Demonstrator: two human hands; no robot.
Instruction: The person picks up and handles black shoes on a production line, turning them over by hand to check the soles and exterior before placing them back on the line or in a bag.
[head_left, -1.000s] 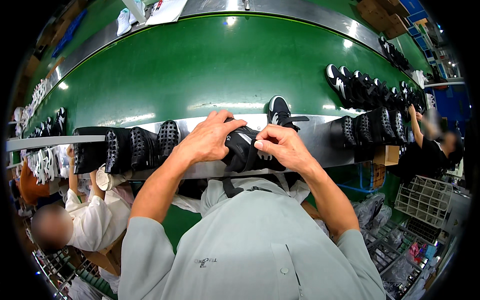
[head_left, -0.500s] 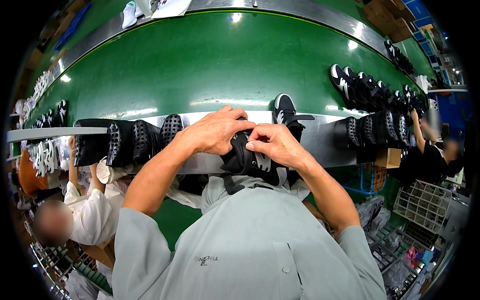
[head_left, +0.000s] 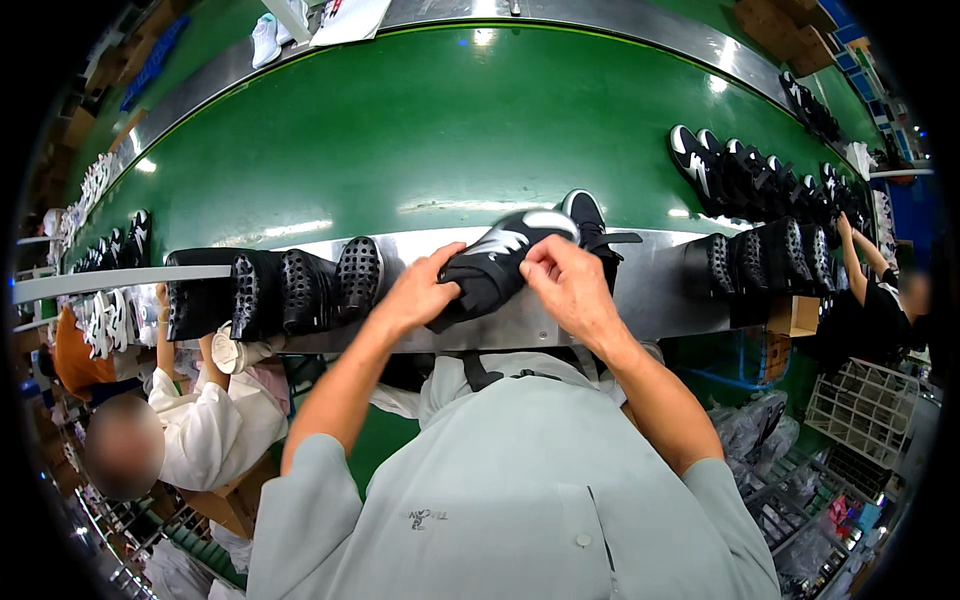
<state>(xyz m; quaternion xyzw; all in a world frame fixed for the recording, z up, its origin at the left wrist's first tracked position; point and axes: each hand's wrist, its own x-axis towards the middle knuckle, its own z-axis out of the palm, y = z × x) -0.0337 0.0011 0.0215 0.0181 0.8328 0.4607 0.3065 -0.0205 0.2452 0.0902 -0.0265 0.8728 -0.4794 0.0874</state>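
My left hand [head_left: 418, 292] is closed around the heel end of a black sneaker [head_left: 488, 268] with white markings and a pale toe. The sneaker is tilted above the metal edge of the bench, its toe aimed to the far right and smeared by motion. Close against its near side, my right hand [head_left: 577, 292] has thumb and fingers pinched together; whatever lies between them is too small to make out. Just beyond the right hand stands a matching sneaker [head_left: 588, 222] with its strap sticking out to the right.
Black perforated forms [head_left: 308, 288] stand left of my hands, with similar ones [head_left: 752, 262] at right. Several black sneakers [head_left: 745, 170] are lined up on the green belt [head_left: 370, 140]. A co-worker in white [head_left: 215, 430] is at left, another in black [head_left: 860, 310] at far right.
The held sneaker has swung round, its toe turning from near me to the far right. My left hand has shifted from its top to the heel end; the right hand has moved slightly right.
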